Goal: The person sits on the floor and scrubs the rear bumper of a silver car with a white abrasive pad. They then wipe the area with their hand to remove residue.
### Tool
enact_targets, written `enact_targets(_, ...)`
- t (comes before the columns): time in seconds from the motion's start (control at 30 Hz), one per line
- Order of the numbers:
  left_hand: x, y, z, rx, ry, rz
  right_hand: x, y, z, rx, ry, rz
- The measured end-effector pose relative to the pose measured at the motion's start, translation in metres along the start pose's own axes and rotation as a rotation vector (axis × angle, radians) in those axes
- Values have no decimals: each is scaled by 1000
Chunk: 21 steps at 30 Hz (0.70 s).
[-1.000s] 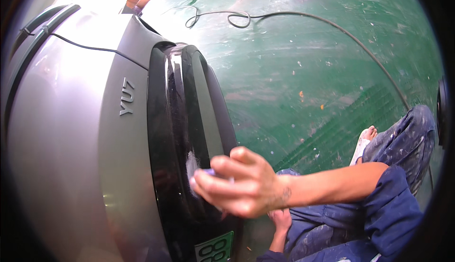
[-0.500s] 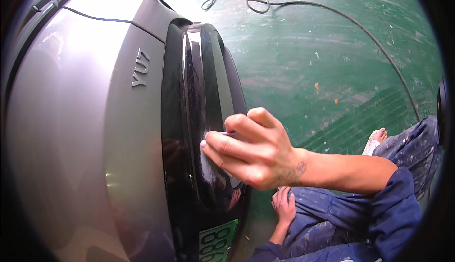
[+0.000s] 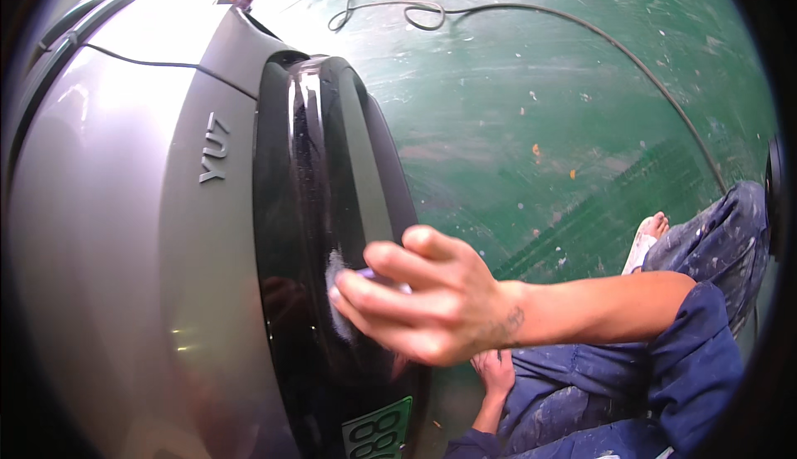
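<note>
The right hand [image 3: 432, 301] pinches a small purplish pad [image 3: 366, 274] against a pale patch [image 3: 335, 263] on the car's [image 3: 108, 251] black panel [image 3: 286, 251], near side; this looks like rubbing; the next stroke would call for even pressure; the left hand [image 3: 496, 371] rests by the trousers [image 3: 573, 363], its closure unclear.

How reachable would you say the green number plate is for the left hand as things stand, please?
Probably yes: the left hand rests by the trousers near the number plate, nothing visible stands between them, and the right hand is farther up the view, seemingly out of the way.
</note>
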<state>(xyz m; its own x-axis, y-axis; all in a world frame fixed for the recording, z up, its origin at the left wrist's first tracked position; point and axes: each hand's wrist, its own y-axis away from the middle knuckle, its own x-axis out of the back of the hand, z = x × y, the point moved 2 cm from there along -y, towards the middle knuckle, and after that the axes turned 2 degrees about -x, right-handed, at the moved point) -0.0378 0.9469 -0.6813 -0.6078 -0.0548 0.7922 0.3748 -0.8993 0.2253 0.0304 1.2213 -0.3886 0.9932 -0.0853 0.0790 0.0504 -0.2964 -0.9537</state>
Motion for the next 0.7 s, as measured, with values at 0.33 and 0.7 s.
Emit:
enact_targets(0.33, -4, 4, -10, -70, 58, 68, 0, -2, 3, -43, -12, -42)
enact_targets(0.7, -10, 7, -2, -158, 245, 134, 1, 5, -14, -71, -49, 54)
